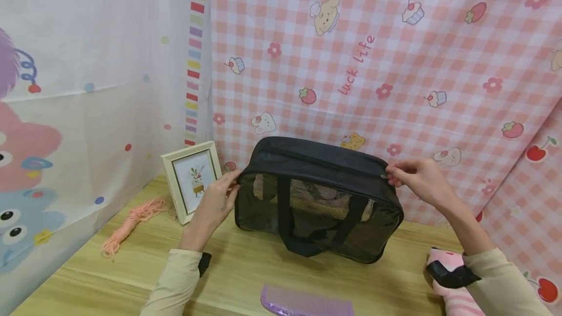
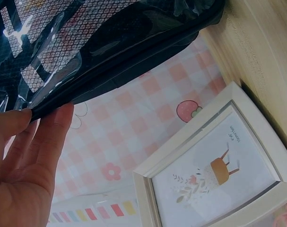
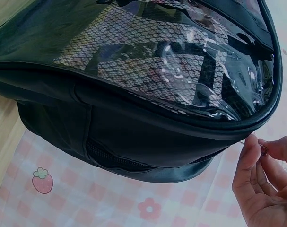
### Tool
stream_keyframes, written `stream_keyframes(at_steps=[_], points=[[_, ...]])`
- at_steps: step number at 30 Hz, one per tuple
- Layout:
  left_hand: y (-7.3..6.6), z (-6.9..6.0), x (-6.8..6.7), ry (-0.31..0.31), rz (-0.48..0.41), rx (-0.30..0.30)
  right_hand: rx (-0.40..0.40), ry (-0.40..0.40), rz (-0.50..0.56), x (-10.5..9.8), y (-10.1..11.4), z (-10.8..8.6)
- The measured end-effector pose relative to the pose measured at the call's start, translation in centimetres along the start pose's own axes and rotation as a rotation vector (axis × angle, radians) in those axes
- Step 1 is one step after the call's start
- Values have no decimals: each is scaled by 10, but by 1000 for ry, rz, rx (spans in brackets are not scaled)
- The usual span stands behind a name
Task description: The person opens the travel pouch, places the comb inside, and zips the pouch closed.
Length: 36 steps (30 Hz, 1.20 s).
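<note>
A black bag (image 1: 320, 208) with a see-through front, mesh back and two dark handles stands upright on the wooden table. Its top zipper looks closed along most of its length. At the bag's upper left corner, my left hand (image 1: 215, 201) pinches the edge between thumb and fingers, as the left wrist view also shows (image 2: 32, 156). My right hand (image 1: 419, 179) pinches the small zipper pull (image 3: 264, 150) at the top right end of the bag, thumb against forefinger.
Left of the bag stands a cream picture frame (image 1: 179, 184), with a bundle of peach yarn (image 1: 133, 223) beside it. A purple comb (image 1: 305, 302) lies at the front. Under my right forearm is a pink item (image 1: 454, 299). Patterned cloths hang behind and at the sides.
</note>
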<state>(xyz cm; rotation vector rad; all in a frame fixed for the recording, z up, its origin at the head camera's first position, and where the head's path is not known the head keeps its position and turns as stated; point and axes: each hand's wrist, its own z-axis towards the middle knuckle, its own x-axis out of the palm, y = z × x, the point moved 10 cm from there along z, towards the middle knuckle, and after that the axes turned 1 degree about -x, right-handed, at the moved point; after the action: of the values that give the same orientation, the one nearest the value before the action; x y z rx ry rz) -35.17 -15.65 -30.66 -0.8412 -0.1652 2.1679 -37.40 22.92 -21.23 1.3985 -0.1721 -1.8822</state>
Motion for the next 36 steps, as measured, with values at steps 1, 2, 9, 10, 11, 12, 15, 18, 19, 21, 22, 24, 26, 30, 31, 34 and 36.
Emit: stream_keyframes(at_steps=[1, 2, 9, 10, 11, 12, 15, 18, 19, 21, 22, 24, 26, 30, 31, 34, 36], points=[[0, 0, -1, -2, 3, 0, -3, 1, -2, 0, 1, 1], [0, 0, -1, -3, 4, 0, -9, 1, 1, 0, 2, 2], [2, 1, 0, 2, 12, -2, -57, 20, 2, 3, 16, 8], [2, 1, 0, 1, 13, -3, -61, 25, -2, 4, 18, 9], [2, 1, 0, 1, 13, -1, -63, 27, -8, 4, 20, 10], [1, 1, 0, 1, 12, -1, -63, 29, -12, 5, 21, 11], [1, 1, 0, 2, 11, 2, -64, 30, -21, 5, 25, 13], [0, 1, 0, 6, 6, 2, -65, 37, -15, 5, 26, 14], [0, 1, 1, 9, 6, 0, -67, 40, -15, 5, 26, 14], [0, 1, 1, 17, 1, -6, -71, 47, -11, 5, 26, 14], [0, 1, 1, 22, -2, -9, -74, 51, -10, 5, 26, 15], [0, 2, 1, 27, -3, -15, -77, 60, -22, 5, 26, 16], [0, 2, 1, 29, -3, -17, -81, 72, -34, 6, 28, 17], [1, 2, -1, 20, 5, -15, -99, 92, -46, 7, 34, 22], [1, 1, -1, 18, 5, -14, -104, 98, -43, 7, 36, 23], [1, 1, 0, 19, 8, -11, -113, 120, -38, 8, 40, 26], [1, 1, 1, 23, 11, -10, -105, 140, -37, 9, 41, 27]])
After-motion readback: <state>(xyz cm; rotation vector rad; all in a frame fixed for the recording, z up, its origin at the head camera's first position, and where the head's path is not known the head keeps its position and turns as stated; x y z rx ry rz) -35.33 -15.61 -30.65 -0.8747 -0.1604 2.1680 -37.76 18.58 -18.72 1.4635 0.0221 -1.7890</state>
